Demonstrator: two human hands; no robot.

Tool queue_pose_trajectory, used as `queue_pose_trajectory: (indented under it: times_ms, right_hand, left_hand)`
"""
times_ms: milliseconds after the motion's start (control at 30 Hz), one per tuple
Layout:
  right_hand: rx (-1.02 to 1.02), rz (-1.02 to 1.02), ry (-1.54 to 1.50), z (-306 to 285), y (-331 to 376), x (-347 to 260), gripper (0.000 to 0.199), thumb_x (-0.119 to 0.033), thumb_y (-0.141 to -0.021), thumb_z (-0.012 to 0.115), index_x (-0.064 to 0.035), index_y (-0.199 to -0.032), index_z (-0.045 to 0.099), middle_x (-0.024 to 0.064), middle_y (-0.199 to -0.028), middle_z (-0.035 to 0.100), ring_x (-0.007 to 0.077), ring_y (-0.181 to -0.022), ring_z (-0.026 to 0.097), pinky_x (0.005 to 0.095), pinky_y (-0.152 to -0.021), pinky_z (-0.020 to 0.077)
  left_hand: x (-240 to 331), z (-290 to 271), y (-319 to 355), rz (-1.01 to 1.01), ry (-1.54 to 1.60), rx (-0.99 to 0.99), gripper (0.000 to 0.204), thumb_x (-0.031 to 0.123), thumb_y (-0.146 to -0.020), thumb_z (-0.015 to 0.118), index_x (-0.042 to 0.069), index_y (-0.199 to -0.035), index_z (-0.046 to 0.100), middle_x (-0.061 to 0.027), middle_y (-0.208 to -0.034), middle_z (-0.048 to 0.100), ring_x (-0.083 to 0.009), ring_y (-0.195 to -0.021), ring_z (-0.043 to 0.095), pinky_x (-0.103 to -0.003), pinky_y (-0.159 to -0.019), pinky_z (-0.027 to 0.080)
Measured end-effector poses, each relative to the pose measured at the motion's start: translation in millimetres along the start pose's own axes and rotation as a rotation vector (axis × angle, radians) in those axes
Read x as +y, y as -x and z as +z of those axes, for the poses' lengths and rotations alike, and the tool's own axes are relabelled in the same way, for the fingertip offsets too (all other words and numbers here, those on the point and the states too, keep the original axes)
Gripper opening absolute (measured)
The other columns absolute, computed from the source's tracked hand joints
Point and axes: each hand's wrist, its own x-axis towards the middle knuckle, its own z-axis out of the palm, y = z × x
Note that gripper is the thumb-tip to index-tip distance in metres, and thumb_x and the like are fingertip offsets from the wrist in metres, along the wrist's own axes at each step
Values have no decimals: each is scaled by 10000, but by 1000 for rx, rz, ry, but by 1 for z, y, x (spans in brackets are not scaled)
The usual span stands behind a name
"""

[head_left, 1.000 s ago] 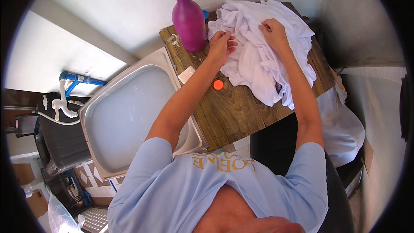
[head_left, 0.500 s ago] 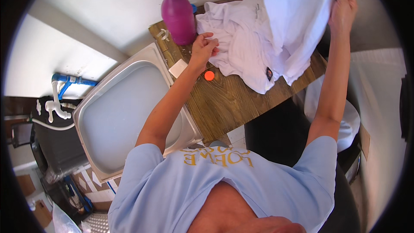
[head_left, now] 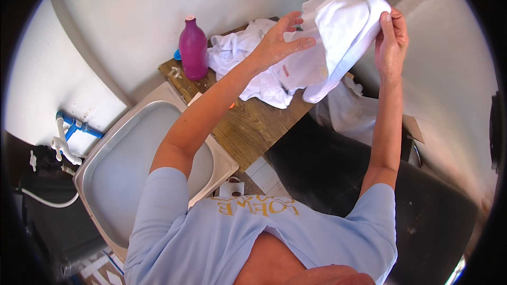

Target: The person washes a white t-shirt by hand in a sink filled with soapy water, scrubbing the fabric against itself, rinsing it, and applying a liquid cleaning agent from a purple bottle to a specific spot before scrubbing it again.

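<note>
White cloth (head_left: 348, 24), seemingly light, soft and floppy, is lifted over the counter (head_left: 259, 132), pinched in the right hand (head_left: 392, 39); the left hand (head_left: 279, 45) spreads near it. Edges likely offer easiest hold.

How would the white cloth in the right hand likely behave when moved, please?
The white cloth is probably floppy, since it droops in soft folds. It seems fairly light, as the right hand holds it up by one edge.
</note>
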Motion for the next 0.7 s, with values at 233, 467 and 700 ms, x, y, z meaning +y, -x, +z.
queue_pose_trajectory:
  times_ms: [233,467,700]
  right_hand:
    - [48,19,256,-44,56,-104,176,-161,-936,540,-33,-1050,577,-11,-902,617,46,-780,524,188,-709,408]
    - [116,221,204,-102,90,-154,242,-193,-953,509,-13,-1109,552,43,-997,613,110,-911,573,257,-805,465]
    - [78,332,-32,-106,133,-145,99,-194,-918,567,-109,-867,565,-44,-757,573,58,-672,526,216,-633,447]
  left_hand:
    - [72,71,0,251,149,-320,546,248,-815,695,50,-1280,488,-113,-1167,569,-173,-973,553,-303,-806,469]
    - [113,116,-25,263,130,-616,422,65,-864,569,55,-1270,455,-132,-1201,459,-186,-1044,487,-285,-835,422]
    - [127,176,23,811,6,-310,185,2,-903,461,2,-1077,522,-47,-918,539,-149,-824,535,-272,-763,430]
